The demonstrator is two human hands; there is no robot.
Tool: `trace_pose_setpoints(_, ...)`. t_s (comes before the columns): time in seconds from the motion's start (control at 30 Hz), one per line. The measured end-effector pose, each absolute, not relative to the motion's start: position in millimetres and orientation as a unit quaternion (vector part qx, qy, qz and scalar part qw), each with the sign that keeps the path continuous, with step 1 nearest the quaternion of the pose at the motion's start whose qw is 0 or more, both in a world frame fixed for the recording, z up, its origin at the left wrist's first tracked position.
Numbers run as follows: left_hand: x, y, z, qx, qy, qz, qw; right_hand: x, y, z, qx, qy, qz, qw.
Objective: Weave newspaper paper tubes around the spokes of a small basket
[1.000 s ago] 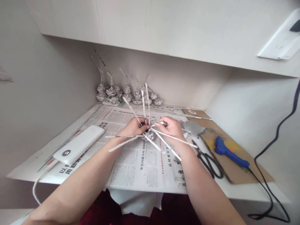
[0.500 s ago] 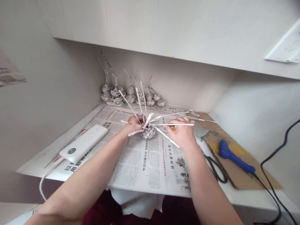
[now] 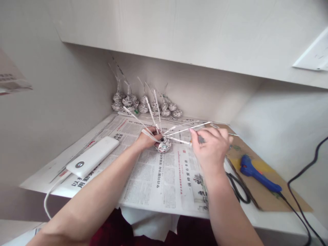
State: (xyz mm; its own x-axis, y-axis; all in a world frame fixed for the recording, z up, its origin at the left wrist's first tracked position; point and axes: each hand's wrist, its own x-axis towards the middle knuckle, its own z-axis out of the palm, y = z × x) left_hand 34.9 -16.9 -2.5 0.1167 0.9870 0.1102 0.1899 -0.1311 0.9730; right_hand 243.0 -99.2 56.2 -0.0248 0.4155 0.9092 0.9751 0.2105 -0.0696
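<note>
A small round piece woven from rolled newspaper strips (image 3: 164, 147) stands on the newspaper, with several loose paper strips (image 3: 155, 114) fanning out from its top. My left hand (image 3: 149, 138) is closed round its upper left side, the fingers partly hidden behind the strips. To the right, my right hand (image 3: 212, 145) is closed, thumb and fingers at the outer end of a paper strip (image 3: 179, 140) that runs out from the weave. Another strip (image 3: 200, 125) slants up past the thumb tip.
Several finished paper gourds (image 3: 143, 104) line the back wall. A white power bank (image 3: 93, 155) with a cable lies left. On the right are black-handled scissors (image 3: 239, 191) and a blue glue gun (image 3: 258, 174) on cardboard (image 3: 289, 201). A shelf panel (image 3: 179, 30) overhangs the back.
My right hand has moved right and turned more upright, with a strip now drawn out towards it. Strips on the left have shifted over my left hand, which stays at the weave.
</note>
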Motion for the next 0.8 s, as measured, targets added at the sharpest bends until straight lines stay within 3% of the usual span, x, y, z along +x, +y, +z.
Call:
trace_pose_setpoints(0.1,37.4,-20.5,2.9,0.606,0.492,0.446,0.437,241.3,-102.0,56.1,-0.540,-0.648,-0.284,0.456)
trace_pose_setpoints(0.3,38.4,-24.4,4.7,0.632,0.467,0.439,0.436,220.9,-80.9,21.5,-0.571,-0.778,-0.033,0.259)
trace_pose_setpoints(0.5,38.6,-27.3,4.5,0.635,0.415,0.421,0.498,217.1,-65.3,-1.5,-0.528,-0.794,-0.004,0.301)
trace_pose_setpoints(0.67,38.9,-29.5,7.7,0.630,0.428,0.425,0.489,216.6,-71.2,6.7,-0.534,-0.772,0.007,0.344)
trace_pose_setpoints(0.73,38.8,-27.4,5.3,0.637,0.435,0.423,0.475,216.4,-74.9,12.9,-0.529,-0.754,0.081,0.380)
trace_pose_setpoints(0.8,38.5,-24.4,2.1,0.650,0.440,0.424,0.452,218.5,-79.4,21.3,-0.489,-0.734,0.239,0.406)
